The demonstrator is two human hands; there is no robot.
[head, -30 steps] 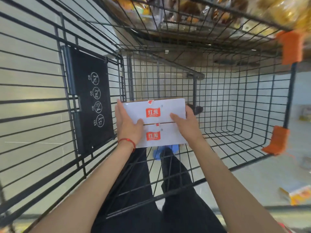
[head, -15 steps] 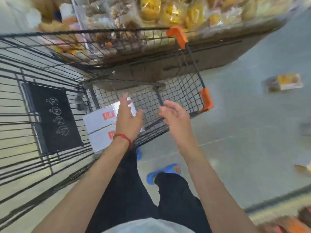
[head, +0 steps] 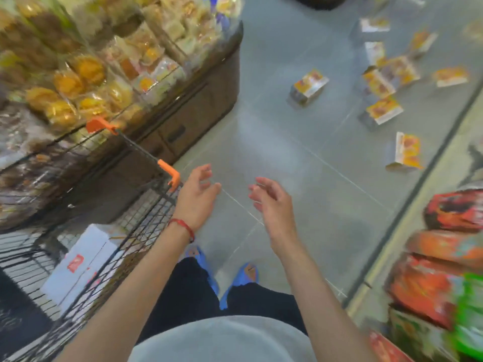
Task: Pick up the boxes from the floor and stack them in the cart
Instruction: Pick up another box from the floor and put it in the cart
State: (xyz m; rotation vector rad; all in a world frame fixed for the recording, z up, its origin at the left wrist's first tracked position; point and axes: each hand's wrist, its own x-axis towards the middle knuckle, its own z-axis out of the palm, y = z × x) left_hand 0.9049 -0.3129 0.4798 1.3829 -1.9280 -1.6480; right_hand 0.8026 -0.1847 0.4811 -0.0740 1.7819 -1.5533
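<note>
- Both hands are empty. The left hand (head: 197,194), the one with a red cord at the wrist, and the right hand (head: 270,198) are held out in front over the floor, fingers loosely spread, gripping nothing.
- The cart (head: 146,223) stands just beside the left arm. White boxes (head: 78,265) with a red label already lie flat in its basket; the blur hides how neatly they sit.
- Plenty is left, I'd say. Yellow-and-orange boxes (head: 383,111) are scattered over the grey floor (head: 261,142) ahead and to the right, well apart from the cart. I make out about eight, though several are smeared.
- A lone box (head: 308,86) lies apart, to the left of that scatter.
- The job looks barely begun to me. What it calls for next is a walk over and a stoop for another box.
</note>
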